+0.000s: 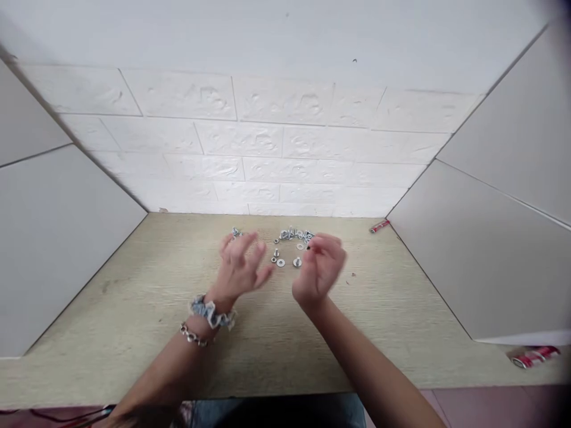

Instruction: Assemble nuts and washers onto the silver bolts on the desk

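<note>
Your forearms (370, 356) reach inward: left hand (238, 264) spread, right hand (321, 270) curled, grip unclear. One bolt (298, 260) seems set on a washer (294, 263); a pile (291, 234) lies loose.

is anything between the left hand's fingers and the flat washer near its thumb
Yes: a nut and a small bolt sit beside the flat washer, toward the left hand. From the thumb, nothing visible blocks it.
</note>
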The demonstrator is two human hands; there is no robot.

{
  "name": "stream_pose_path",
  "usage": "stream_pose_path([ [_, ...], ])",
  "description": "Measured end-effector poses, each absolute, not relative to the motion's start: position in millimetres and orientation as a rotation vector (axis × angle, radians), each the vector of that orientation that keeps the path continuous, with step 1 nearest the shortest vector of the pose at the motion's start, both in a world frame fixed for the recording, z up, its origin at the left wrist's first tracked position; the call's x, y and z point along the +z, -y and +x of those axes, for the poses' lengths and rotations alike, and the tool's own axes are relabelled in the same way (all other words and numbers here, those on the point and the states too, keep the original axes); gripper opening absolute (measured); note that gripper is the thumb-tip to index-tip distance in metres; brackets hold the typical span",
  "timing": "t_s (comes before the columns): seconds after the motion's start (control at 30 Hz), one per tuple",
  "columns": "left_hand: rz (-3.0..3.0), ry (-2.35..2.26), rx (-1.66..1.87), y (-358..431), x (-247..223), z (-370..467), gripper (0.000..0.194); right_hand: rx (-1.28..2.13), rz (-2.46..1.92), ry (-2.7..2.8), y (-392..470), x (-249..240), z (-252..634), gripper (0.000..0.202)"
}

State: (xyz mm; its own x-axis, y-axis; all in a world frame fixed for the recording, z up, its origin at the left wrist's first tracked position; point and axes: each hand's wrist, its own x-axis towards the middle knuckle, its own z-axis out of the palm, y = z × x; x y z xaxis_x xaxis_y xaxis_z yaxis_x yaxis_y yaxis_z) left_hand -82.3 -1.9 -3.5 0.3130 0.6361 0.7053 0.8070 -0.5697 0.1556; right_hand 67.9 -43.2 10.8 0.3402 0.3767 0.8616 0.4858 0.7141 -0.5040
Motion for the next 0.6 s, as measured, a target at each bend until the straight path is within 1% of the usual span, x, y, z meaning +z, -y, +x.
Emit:
stream_pose_path([
  [0.1, -2.186, 1.698, -0.918, -5.1, -4.5, -97.8, 0.055, 0.056, -0.955, 1.305, 23.7, -13.7, 70.0, 0.016],
  [0.2, -2.077, 2.010, -0.829, -12.9, -9.2, -116.3, 0.067, 0.294, -1.072, 1.512, 15.2, -34.6, 64.4, 0.018],
  [0.23, -2.090, 2.088, -0.779, -14.8, -12.0, -121.9, 0.067, 0.389, -1.115, 1.595, 14.9, -39.3, 61.0, 0.019],
  [0.27, -2.140, 2.162, -0.692, -16.4, -15.0, -126.7, 0.064, 0.479, -1.147, 1.692, 15.3, -42.9, 57.4, 0.020],
  [0.37, -2.311, 2.270, -0.471, -20.5, -22.8, -136.1, 0.042, 0.662, -1.212, 1.898, 16.7, -47.5, 49.3, 0.017],
  [0.43, -2.353, 2.270, -0.465, -23.6, -25.4, -138.6, 0.031, 0.752, -1.276, 1.871, 15.4, -47.1, 49.0, 0.017],
  [0.5, -2.355, 2.274, -0.500, -26.6, -26.0, -139.7, 0.026, 0.916, -1.347, 1.739, 12.0, -45.5, 52.1, 0.018],
  [0.6, -2.383, 2.238, -0.496, -28.6, -24.7, -139.7, 0.026, 1.188, -1.378, 1.520, 5.8, -43.5, 57.7, 0.020],
])
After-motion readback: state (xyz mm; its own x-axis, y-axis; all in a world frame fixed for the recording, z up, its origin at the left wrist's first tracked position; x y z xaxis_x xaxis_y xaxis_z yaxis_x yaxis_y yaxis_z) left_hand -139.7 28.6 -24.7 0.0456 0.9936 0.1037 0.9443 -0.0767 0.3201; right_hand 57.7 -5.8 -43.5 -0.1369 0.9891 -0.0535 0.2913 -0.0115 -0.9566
